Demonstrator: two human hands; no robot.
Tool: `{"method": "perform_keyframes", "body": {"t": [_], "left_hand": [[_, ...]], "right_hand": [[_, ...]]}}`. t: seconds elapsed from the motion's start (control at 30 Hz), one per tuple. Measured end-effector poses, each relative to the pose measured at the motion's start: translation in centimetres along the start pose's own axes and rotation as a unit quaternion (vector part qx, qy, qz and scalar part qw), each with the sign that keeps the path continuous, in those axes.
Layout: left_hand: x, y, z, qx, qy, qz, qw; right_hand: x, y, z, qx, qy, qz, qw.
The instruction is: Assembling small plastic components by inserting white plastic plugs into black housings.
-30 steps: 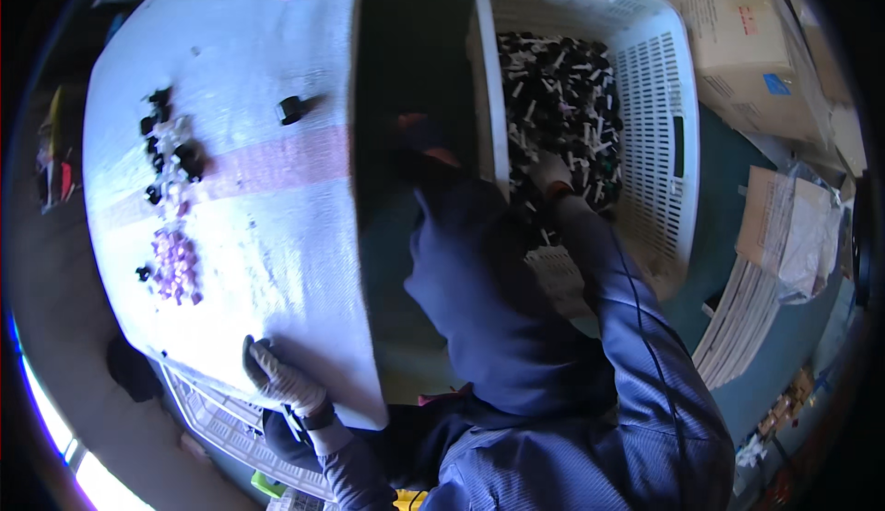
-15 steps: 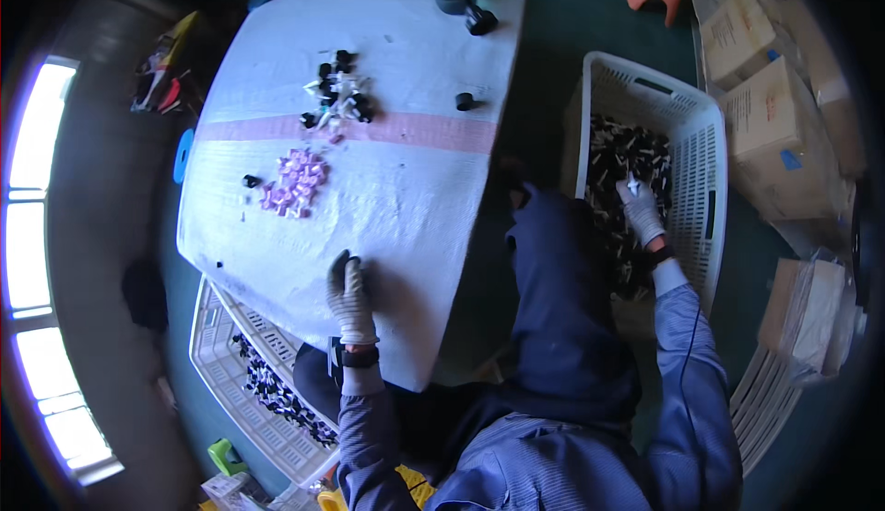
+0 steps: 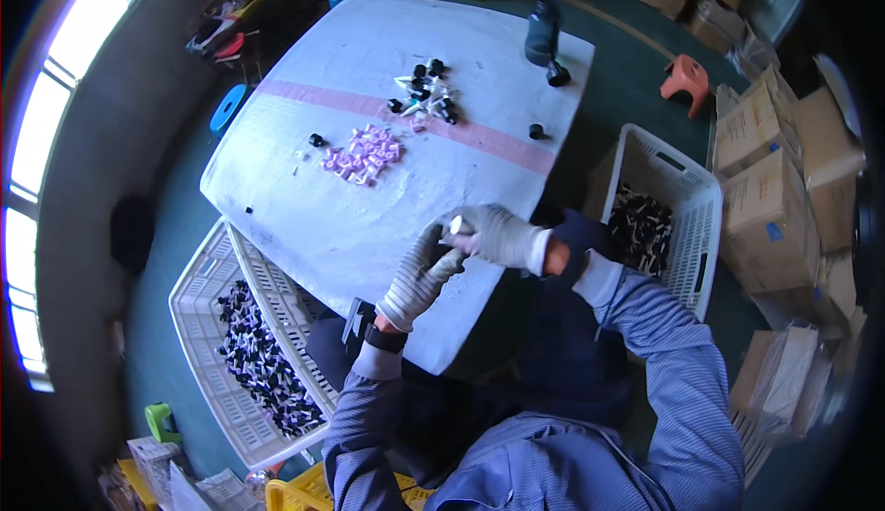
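Note:
My gloved left hand (image 3: 419, 282) and gloved right hand (image 3: 502, 237) meet over the near right part of the white-covered table (image 3: 323, 225). A small part with a round white end (image 3: 458, 225) shows between the fingertips of my right hand, which is closed on it. My left hand's fingers curl in close to that part; what they hold, if anything, is hidden. Beyond the hands lies a pile of small pink-purple pieces (image 3: 364, 154). Farther off is a cluster of black caps and white pointed pieces (image 3: 424, 93).
A white crate (image 3: 710, 207) of black and white pieces stands at the right, another crate (image 3: 198, 345) of black, white and purple pieces at the lower left. A dark bottle (image 3: 542, 36) stands on the table's far corner. Cardboard boxes (image 3: 761, 216) line the right side.
My right hand has left the right crate and come over the table with the small white-ended part. My left hand has moved right to meet it. The view has turned.

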State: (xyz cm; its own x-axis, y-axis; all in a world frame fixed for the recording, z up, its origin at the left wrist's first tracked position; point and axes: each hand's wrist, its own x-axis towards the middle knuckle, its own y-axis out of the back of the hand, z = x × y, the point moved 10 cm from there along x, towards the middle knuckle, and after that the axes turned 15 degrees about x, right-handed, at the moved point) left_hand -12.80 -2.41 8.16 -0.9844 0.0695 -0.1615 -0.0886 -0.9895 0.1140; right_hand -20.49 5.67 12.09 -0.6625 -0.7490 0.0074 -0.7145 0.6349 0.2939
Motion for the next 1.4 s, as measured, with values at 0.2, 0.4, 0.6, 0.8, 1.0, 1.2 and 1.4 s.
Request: {"method": "perform_keyframes", "body": {"t": [0.2,0.4,0.6,0.8,1.0,1.2,1.4], "left_hand": [[0.8,4.6,-2.8,-0.029,0.005,0.017,0.999],[2.0,10.0,-7.5,-0.238,0.059,0.156,0.957],[4.2,11.3,-8.2,-0.485,-0.036,0.169,0.857],[4.2,10.8,-10.9,-0.547,0.037,0.252,0.798],[4.2,9.7,-11.9,-0.563,0.039,0.257,0.784],[4.5,8.4,-11.4,-0.541,0.029,0.211,0.814],[4.0,7.9,-11.6,-0.535,0.044,0.213,0.816]], "right_hand": [[4.3,-5.3,1.4,0.064,-0.075,-0.086,0.991],[7.8,-5.4,3.5,0.03,-0.032,-0.008,0.999],[8.2,-6.5,7.9,0.14,-0.082,-0.067,0.984],[8.6,-6.4,5.7,0.018,-0.069,-0.074,0.995],[7.7,-7.5,7.0,-0.086,-0.126,-0.081,0.985],[7.4,-8.9,7.7,-0.104,-0.143,-0.087,0.98],[7.6,-9.1,7.7,-0.091,-0.159,-0.083,0.98]]}}
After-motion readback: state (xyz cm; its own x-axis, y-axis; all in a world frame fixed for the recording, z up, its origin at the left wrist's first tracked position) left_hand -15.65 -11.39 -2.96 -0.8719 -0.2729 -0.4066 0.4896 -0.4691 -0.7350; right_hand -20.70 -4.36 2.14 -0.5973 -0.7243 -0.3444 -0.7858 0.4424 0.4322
